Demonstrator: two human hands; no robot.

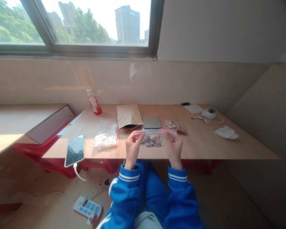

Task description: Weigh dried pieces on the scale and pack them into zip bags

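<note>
Zip bag [154,135] of brown pieces [152,141] is held level over the bench [202,143], long axis running left to right, red seal uppermost; its ends are pinched by the nearly closed fingers of the left hand [132,149] and right hand [174,148].

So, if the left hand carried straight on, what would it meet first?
The left hand is already at the clear plastic zip bag's red-striped seal; past it, probably the flat silver rectangular device, though depth is hard to judge.

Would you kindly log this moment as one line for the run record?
left hand: grip on zip bag top edge | right hand: grip on same edge | bag contents: brown pieces
</note>
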